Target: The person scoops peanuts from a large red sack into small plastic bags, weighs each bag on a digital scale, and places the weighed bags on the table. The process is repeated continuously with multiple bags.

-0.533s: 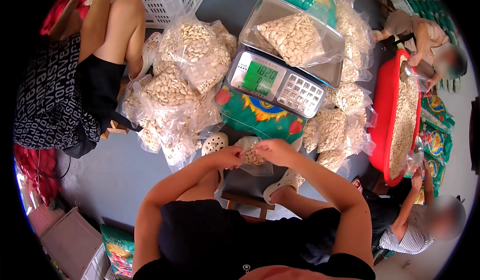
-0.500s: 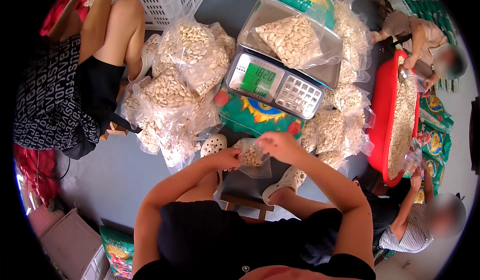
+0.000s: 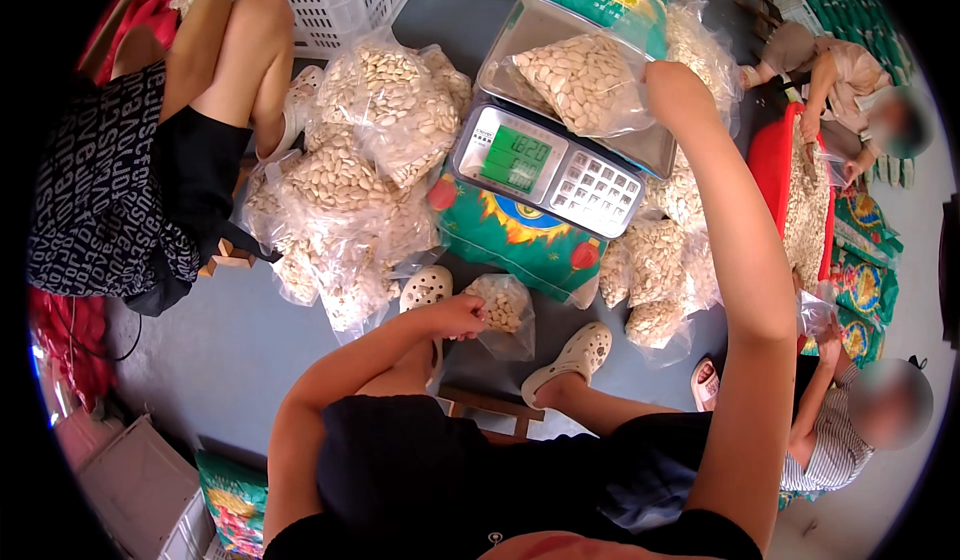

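Note:
My right hand (image 3: 682, 97) is closed at the loose plastic end of a clear bag of pale, flat seeds, like pumpkin seeds (image 3: 582, 80). That bag lies on the metal pan of a digital scale (image 3: 548, 172) with a lit green display and a keypad. Low between my feet, my left hand (image 3: 458, 317) is closed beside a small open clear bag (image 3: 508, 310) with some seeds in it. Its fingers touch or nearly touch that bag's left edge; what they hold is hidden. The scale rests on a green printed sack (image 3: 520, 240).
Filled seed bags (image 3: 375, 120) are heaped left of the scale; more bags (image 3: 655, 260) lie to its right. A red tub of seeds (image 3: 770, 165) stands farther right, with two people beside it. Another person sits at left near a white crate (image 3: 345, 5).
My right hand has moved up and right from above the small bag to the bag on the scale. My left hand has stayed nearly still.

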`<state>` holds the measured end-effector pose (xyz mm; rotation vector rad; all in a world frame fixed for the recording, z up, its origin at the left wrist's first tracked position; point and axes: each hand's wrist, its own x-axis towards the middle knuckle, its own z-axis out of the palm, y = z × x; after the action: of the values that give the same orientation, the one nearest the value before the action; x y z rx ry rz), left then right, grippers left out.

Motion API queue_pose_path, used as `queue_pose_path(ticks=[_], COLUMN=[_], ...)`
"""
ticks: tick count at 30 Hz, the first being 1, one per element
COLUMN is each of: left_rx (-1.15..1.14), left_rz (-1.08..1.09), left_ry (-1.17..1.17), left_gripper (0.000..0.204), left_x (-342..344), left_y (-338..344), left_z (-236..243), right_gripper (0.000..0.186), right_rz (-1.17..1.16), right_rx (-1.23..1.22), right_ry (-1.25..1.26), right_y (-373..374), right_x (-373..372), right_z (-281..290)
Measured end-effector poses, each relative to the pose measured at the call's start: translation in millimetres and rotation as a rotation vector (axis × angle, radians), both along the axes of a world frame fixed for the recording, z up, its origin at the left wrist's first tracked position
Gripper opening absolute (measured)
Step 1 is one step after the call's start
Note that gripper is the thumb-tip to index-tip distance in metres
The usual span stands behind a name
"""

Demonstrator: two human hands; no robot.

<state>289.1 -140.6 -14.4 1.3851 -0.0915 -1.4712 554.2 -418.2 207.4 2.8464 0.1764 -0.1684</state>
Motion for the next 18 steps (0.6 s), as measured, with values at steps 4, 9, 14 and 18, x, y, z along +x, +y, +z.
queue_pose_path(ticks=[4,9,14,18], left_rx=[-0.033,-0.035,-0.037,-0.043], left_rz=[0.019,0.041,0.027,0.034], left_ry=[-0.009,-0.029,-0.006,0.004], left_gripper=[0.011,0.011,0.011,0.011], left_x=[-1.8,-6.8,-4.1,-5.6], left_y=[6.1,8.3,6.5,9.7], left_z=[-1.3,-17.5,-14.1,-17.7], right_gripper=[0.036,0.045,0.038,0.033], right_rz=[-0.050,0.038,0.016,-0.057], right_rx=[0.078,0.208,0.213,0.054], right_ry=[0.122,0.027,0.033,0.156], right_y=[15.8,32.2,16.0,2.2], right_x=[17.7,25.2,38.9,34.4], right_z=[-21.4,-65.8,-72.5,-49.9])
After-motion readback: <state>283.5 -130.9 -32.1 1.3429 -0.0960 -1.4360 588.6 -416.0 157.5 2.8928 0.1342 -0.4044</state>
